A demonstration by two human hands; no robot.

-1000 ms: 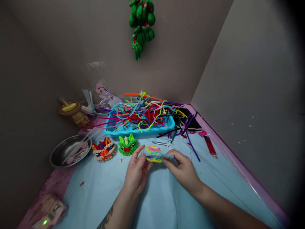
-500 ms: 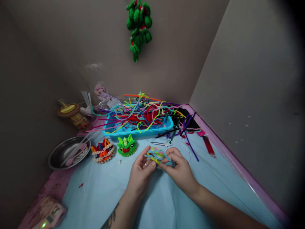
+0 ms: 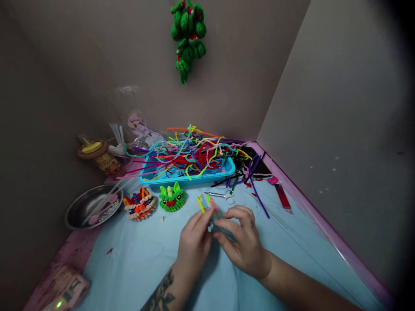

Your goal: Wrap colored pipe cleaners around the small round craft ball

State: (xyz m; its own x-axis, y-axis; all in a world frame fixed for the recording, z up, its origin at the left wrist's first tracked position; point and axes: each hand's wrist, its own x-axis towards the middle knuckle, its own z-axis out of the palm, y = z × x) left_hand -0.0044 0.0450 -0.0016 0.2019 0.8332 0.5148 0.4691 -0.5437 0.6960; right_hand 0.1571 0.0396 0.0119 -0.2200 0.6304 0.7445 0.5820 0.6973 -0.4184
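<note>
A small bundle of bent pipe cleaners [image 3: 207, 202] in yellow, blue, green and pink is pinched upright in my left hand [image 3: 194, 235], whose fingers hide its lower part. My right hand [image 3: 244, 242] is curled beside it, thumb and fingertips at the light blue strands low on the bundle; the exact contact is partly hidden. Just beyond my hands lie small scissors [image 3: 222, 195]. Left of them sit a green pipe-cleaner animal head [image 3: 172, 198] with ears and eyes, and an orange, blue and cream one [image 3: 141, 206].
A blue tray [image 3: 188, 179] overflows with coloured pipe cleaners [image 3: 194, 155]. To the left stand a metal bowl [image 3: 92, 207] and a figure-shaped cup [image 3: 97, 153]. A pink device [image 3: 69, 287] is at the near left. Purple pipe cleaners [image 3: 259, 194] and a red strip [image 3: 283, 198] lie right.
The bundle has been turned from lying flat between both hands to upright in my left hand. My left fingers have closed over it, and my right hand has shifted slightly lower.
</note>
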